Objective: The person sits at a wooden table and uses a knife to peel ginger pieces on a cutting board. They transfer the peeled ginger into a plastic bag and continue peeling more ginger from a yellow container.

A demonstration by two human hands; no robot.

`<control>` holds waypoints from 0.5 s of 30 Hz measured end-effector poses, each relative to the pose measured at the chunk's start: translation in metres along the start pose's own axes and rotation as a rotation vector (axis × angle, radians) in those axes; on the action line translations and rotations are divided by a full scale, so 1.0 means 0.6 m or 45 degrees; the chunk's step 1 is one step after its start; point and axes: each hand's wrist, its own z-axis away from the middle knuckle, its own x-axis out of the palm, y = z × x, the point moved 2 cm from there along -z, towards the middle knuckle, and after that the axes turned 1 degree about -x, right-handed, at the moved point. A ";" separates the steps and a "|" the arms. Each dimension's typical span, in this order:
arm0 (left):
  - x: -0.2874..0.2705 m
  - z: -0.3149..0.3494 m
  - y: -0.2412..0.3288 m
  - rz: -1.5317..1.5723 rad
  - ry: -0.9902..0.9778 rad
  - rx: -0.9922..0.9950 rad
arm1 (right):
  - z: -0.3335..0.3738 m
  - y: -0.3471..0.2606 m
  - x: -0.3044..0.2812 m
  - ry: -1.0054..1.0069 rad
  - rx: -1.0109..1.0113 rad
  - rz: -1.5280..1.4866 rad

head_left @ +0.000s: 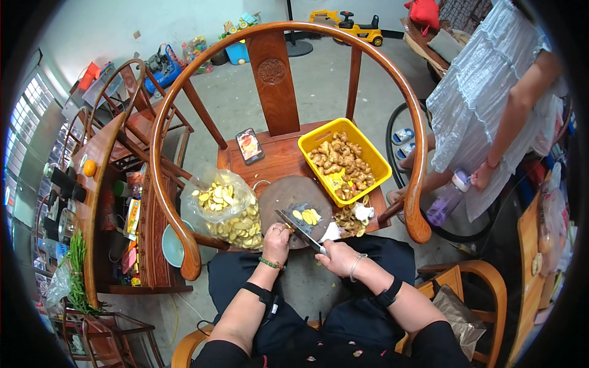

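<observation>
In the head view, your right hand (336, 256) is closed around the handle of a knife (299, 230), its blade angling up-left over the round cutting board (277, 195). Just left of the blade, your left hand (276, 239) pinches a ginger piece, mostly hidden. Cut ginger slices (307, 216) lie just beyond the blade; a bag of slices (226, 208) sits farther left.

Basket (374, 156): bright yellow, holding tan-brown ginger roots (340, 162). Ginger slices (307, 216) on the cutting board (279, 196): pale yellow; board itself dark brown. Clear plastic bag (224, 205): same pale yellow slices inside. Chair (273, 73): reddish-brown wood, carved round motif on the back splat. Knife (294, 228): dull grey blade. Left wrist: green bead bracelet (269, 263). Both forearms: black bands. Bowl (172, 245): pale teal. Nearby person's dress (485, 80): white, tiered, crinkled. Toy digger (350, 26): yellow and black.
</observation>
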 end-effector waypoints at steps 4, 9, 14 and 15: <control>-0.002 -0.004 0.003 0.013 -0.040 -0.008 | 0.003 0.008 -0.003 -0.034 0.012 0.049; -0.002 0.002 -0.001 0.047 -0.049 -0.046 | 0.007 -0.003 -0.017 -0.102 0.031 0.020; -0.002 0.002 -0.003 0.078 -0.060 -0.041 | 0.001 -0.002 -0.020 -0.106 0.039 0.000; -0.003 0.002 -0.003 0.077 -0.064 -0.039 | 0.000 -0.002 -0.020 -0.103 0.040 -0.003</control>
